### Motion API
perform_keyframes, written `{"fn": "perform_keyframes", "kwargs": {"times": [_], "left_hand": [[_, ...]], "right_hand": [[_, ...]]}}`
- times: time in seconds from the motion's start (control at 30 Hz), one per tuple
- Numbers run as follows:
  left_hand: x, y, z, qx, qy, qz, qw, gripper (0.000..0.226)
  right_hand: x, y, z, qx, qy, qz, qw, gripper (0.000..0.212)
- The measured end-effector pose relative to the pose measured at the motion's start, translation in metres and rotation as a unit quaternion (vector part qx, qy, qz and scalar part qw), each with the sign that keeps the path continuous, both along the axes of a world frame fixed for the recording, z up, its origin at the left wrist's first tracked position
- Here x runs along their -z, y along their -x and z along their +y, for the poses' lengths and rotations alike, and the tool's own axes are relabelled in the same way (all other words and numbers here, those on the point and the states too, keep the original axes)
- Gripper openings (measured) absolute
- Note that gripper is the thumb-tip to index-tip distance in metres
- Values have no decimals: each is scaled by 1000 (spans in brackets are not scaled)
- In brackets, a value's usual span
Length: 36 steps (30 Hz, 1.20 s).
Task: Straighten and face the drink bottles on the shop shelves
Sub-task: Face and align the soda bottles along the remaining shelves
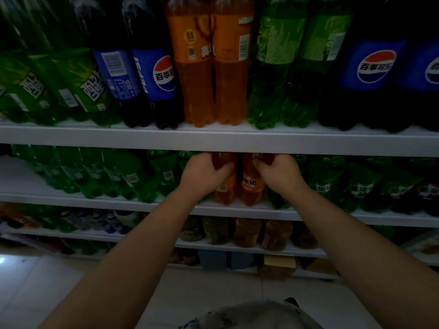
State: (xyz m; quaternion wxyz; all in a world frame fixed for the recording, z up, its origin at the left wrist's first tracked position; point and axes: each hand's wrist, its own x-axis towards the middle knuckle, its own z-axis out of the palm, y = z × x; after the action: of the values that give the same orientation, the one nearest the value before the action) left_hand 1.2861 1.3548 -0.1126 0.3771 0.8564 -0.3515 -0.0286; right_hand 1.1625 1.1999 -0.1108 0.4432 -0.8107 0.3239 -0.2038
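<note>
Shelf: left hand, right hand around orange bottles

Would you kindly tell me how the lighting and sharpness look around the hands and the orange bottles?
Head view: dim overall; the left hand and right hand grip the orange bottles in shadow beneath the shelf edge, labels soft; wide-angle distortion leans the green bottles at upper left; glare spot on the floor, lower left.

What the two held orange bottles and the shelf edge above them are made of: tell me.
Left orange bottle and right orange bottle: likely clear glossy plastic, drink showing through. Shelf edge: smooth matte white, probably painted metal; unsure.
</note>
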Motion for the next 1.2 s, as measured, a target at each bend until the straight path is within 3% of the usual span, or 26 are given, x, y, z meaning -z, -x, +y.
{"fn": "perform_keyframes", "kwargs": {"times": [0.13, 0.23, 0.4, 0.53, 0.6, 0.67, 0.77, 0.87, 1.07, 1.2], "left_hand": [[0, 21, -18, -107, 54, -9, 993, 60], [-2, 23, -24, -156, 21, 6, 988, 55], [1, 8, -15, -91, 25, 27, 995, 41], [-4, -2, -8, -27, -10, 39, 999, 31], [-5, 2, -9, -22, -26, 14, 999, 23], [-4, 10, -14, -48, -9, -5, 999, 30], [-4, 25, -22, -143, -4, -17, 990, 61], [-3, 30, -29, -197, -27, -11, 980, 75], [-1, 8, -19, -102, 2, 23, 995, 45], [0, -13, -5, 1, 9, 119, 993, 45]], "right_hand": [[2, -1, 8, 18, 72, -40, 996, 44], [0, -3, 8, 48, 98, -37, 993, 49], [0, 1, 1, 19, 53, -12, 998, 35], [-6, 0, 2, -9, -114, -54, 992, 24], [-6, 1, 5, -9, -90, -60, 994, 15], [-4, 1, 10, 4, -31, -74, 997, 14], [0, -2, 18, 37, 53, -72, 995, 36], [3, -3, 19, 55, 69, -59, 994, 44], [1, -5, 10, 31, -2, -33, 999, 32], [-1, 2, 7, 38, 3, -35, 999, 31]]}}
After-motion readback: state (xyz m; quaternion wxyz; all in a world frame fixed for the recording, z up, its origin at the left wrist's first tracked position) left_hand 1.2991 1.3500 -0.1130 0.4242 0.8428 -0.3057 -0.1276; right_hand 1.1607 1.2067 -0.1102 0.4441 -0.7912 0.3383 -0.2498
